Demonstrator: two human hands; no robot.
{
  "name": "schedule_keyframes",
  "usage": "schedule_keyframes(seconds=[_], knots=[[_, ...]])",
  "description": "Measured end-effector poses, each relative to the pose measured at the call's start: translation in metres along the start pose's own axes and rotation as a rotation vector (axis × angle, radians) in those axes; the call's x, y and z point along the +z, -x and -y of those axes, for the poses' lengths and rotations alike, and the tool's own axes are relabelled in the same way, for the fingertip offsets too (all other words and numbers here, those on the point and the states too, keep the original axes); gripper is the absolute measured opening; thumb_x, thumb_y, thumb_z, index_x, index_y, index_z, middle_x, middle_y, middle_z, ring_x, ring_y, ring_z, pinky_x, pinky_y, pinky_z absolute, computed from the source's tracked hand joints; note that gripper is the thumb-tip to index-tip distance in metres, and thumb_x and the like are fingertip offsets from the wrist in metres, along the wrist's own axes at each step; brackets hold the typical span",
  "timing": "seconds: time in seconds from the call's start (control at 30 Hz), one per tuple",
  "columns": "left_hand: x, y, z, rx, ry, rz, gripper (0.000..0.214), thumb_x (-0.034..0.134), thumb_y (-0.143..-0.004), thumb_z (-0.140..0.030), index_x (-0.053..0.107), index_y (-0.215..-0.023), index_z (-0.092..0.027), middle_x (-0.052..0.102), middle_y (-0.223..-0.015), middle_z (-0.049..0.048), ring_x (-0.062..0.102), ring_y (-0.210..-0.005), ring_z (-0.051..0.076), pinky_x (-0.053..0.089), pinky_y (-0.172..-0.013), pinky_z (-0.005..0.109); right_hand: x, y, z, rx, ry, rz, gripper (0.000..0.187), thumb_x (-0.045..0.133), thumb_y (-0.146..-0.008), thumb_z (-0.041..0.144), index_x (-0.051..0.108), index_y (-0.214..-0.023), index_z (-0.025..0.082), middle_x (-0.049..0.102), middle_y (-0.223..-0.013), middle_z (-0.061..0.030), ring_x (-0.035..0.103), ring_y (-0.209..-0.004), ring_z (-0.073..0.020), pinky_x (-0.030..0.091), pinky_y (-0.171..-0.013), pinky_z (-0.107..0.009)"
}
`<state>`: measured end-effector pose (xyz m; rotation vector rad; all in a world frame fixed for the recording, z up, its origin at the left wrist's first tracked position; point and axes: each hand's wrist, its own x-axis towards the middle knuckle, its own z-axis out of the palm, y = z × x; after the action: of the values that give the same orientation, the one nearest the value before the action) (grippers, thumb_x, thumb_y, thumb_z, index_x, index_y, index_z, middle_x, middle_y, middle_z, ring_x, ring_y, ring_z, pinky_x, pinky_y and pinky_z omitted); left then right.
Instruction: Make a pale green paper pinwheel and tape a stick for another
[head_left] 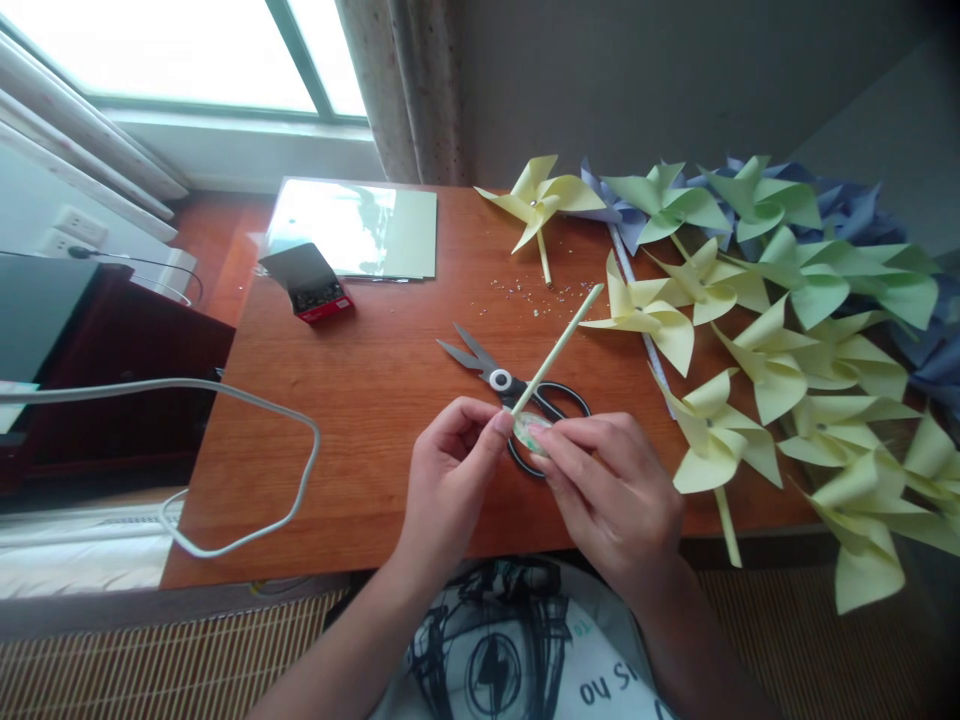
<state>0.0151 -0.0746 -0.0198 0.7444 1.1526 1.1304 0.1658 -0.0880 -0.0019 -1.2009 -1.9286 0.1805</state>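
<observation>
Between thumb and fingers, my left hand (459,465) pinches the lower end of a thin pale yellow paper stick (559,348), which slants up to the right. My right hand (619,490) grips a small roll of tape (531,432), clear with a greenish tint, right beside the stick's lower end. Whether a strip of tape joins the two I cannot tell. Under both hands lies a pair of black-handled scissors (501,380), its blades parted and pointing up-left. Part of the handles is hidden by my fingers and the tape.
Several yellow pinwheels (709,430) and green pinwheels (802,275) crowd the table's right side, blue ones behind. One yellow pinwheel (536,205) lies at the back among tiny scraps. An open red box (322,300) stands by paper sheets (409,235). A white cable (311,470) loops at left.
</observation>
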Motion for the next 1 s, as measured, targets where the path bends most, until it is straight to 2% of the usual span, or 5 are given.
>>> schedule_keyframes(seconds=[0.23,0.47,0.8,1.0], knots=[[-0.0015,-0.0010,-0.0047,-0.168,0.174,0.008,0.024,0.080,-0.081,-0.033,0.062,-0.076,-0.017,0.054,-0.067,-0.0037,0.042,-0.057,0.007,0.032,-0.048,0.017,-0.0008,0.0047,-0.0017,0.033,0.009,0.031,0.025,0.069,-0.091,0.010,0.074,-0.114,0.020,0.073,-0.094,-0.0086,0.064,-0.087,-0.0209,0.057,-0.076,-0.037],[-0.0008,-0.0018,-0.0047,-0.243,0.323,0.075,0.018,0.076,-0.085,-0.028,0.062,-0.083,-0.017,0.053,-0.067,-0.0047,0.039,-0.053,0.004,0.029,-0.045,0.015,0.0006,0.0043,-0.0042,0.032,0.018,0.046,0.024,0.070,-0.090,0.009,0.075,-0.112,0.018,0.073,-0.093,-0.0094,0.063,-0.086,-0.0209,0.056,-0.076,-0.036],[0.0003,-0.0013,-0.0072,-0.273,0.341,0.063,0.024,0.079,-0.082,-0.030,0.060,-0.076,-0.015,0.053,-0.062,-0.0048,0.036,-0.048,0.002,0.027,-0.043,0.013,0.0013,0.0012,-0.0035,0.040,-0.003,0.013,0.024,0.068,-0.092,0.011,0.075,-0.112,0.021,0.074,-0.093,-0.0078,0.064,-0.085,-0.0204,0.057,-0.074,-0.036],[0.0018,-0.0016,-0.0087,-0.294,0.305,0.042,0.031,0.081,-0.080,-0.035,0.060,-0.072,-0.014,0.058,-0.066,-0.0021,0.038,-0.048,0.002,0.023,-0.040,0.013,0.0026,0.0023,-0.0052,0.039,0.011,0.011,0.026,0.070,-0.091,0.010,0.074,-0.114,0.021,0.073,-0.093,-0.0082,0.065,-0.086,-0.0214,0.058,-0.076,-0.037]])
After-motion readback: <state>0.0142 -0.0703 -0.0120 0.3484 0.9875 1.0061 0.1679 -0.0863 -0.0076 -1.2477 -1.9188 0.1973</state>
